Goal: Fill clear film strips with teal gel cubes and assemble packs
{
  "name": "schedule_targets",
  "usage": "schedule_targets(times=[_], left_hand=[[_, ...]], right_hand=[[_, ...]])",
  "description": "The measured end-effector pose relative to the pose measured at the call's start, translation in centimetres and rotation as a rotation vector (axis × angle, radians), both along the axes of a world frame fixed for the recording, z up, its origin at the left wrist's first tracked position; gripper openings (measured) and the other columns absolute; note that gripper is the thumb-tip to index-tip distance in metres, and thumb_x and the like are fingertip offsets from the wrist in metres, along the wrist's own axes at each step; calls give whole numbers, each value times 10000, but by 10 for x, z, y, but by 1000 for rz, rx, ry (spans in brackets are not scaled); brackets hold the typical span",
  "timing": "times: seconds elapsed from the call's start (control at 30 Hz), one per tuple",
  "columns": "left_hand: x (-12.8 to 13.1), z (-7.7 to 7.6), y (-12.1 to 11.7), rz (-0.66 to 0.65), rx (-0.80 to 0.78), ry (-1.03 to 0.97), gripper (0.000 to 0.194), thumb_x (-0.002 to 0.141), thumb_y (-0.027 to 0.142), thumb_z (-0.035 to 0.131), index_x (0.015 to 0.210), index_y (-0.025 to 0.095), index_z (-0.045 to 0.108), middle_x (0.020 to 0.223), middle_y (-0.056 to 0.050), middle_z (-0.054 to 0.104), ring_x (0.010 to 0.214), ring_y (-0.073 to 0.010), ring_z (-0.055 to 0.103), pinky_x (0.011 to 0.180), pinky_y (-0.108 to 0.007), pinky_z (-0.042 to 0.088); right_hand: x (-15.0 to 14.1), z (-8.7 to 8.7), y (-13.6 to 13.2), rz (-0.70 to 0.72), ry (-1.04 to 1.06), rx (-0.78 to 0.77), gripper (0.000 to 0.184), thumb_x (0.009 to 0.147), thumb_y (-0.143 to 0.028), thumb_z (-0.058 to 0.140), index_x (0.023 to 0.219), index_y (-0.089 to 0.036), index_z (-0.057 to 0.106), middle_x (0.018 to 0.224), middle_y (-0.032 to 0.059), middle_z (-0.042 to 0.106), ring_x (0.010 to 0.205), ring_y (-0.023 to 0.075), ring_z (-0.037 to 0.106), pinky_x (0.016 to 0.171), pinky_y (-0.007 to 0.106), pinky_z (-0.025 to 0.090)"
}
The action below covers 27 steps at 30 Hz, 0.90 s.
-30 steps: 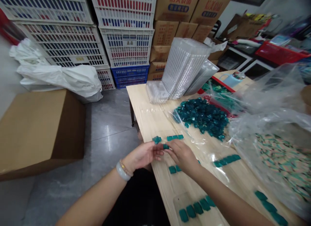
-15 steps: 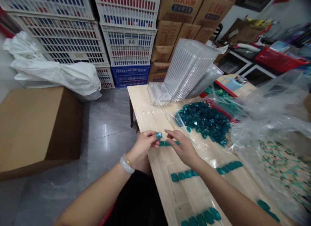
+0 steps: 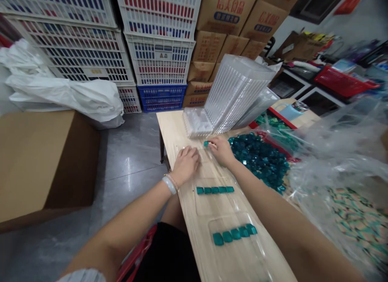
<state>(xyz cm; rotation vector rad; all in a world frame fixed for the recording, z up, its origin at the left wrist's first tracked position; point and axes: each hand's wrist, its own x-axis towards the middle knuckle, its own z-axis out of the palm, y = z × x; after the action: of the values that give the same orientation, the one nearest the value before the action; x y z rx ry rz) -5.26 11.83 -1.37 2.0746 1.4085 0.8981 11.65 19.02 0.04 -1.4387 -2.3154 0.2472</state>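
Note:
My right hand [image 3: 222,150] pinches one small teal wrapped piece [image 3: 206,143] just above the wooden table [image 3: 172,124], near the stack of clear plastic trays [image 3: 236,92]. My left hand [image 3: 185,165] rests curled, knuckles up, on the table beside it; what it holds, if anything, is hidden. A heap of teal pieces [image 3: 260,158] lies on clear plastic film right of my right hand. Closer to me, two clear trays each hold a row of teal pieces [image 3: 214,190] [image 3: 234,234].
White and blue crates [image 3: 157,51] and cardboard boxes [image 3: 230,15] stack behind the table. A large cardboard box [image 3: 42,160] and white bags [image 3: 66,96] sit left on the grey floor. Crumpled clear bags [image 3: 339,144] cover the table's right side. A red basket [image 3: 342,80] stands far right.
Both hands moved away from me toward the table's far end. The left hand no longer shows the teal piece it held; the right now pinches one. The view shifted forward.

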Motion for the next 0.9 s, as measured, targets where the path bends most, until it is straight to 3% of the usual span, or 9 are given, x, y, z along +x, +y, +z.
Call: schedule_targets(times=[0.13, 0.3, 0.43, 0.57, 0.7, 0.9], left_hand=[[-4, -8, -4, -42, 9, 147, 243, 786, 199, 443, 1002, 188, 554, 1171, -81, 488, 1190, -255, 271, 993, -435, 154], [-8, -7, -8, -69, 43, 239, 267, 800, 200, 416, 1036, 198, 541, 1156, -67, 510, 1181, -267, 269, 972, -447, 160], [-9, -3, -14, -68, 56, 276, 242, 786, 203, 443, 996, 214, 562, 1104, -56, 534, 1151, -256, 304, 961, -444, 173], [-5, 8, -10, -20, 70, 247, 229, 763, 216, 480, 971, 206, 574, 1011, -66, 543, 1026, -227, 397, 917, -413, 243], [8, 17, 16, -25, 107, 236, 237, 784, 191, 439, 974, 192, 581, 938, -73, 553, 946, -216, 438, 855, -378, 299], [29, 1, 51, -161, -19, 213, 185, 766, 182, 465, 844, 139, 627, 836, -103, 553, 860, -218, 483, 815, -342, 343]], right_hand=[[-1, -8, 13, 105, -185, -59, 206, 790, -243, 480, 918, -176, 627, 881, 62, 590, 870, 183, 490, 774, 310, 354], [-5, 5, 1, 193, -438, -1, 197, 796, -245, 468, 900, -174, 619, 883, 84, 573, 890, 212, 472, 730, 316, 326], [-8, 10, -7, 157, -507, -31, 181, 779, -233, 487, 898, -171, 609, 905, 89, 572, 891, 215, 476, 710, 310, 325], [-9, 7, -10, 112, -448, -70, 220, 766, -254, 501, 946, -179, 604, 918, 86, 579, 913, 218, 482, 731, 311, 344], [3, 14, -8, 38, -277, -24, 323, 742, -234, 515, 1053, -161, 561, 975, 91, 580, 929, 219, 494, 780, 331, 367], [63, 27, -22, -236, 87, 25, 199, 750, -226, 469, 880, -162, 605, 777, 52, 597, 682, 162, 544, 677, 307, 441]])
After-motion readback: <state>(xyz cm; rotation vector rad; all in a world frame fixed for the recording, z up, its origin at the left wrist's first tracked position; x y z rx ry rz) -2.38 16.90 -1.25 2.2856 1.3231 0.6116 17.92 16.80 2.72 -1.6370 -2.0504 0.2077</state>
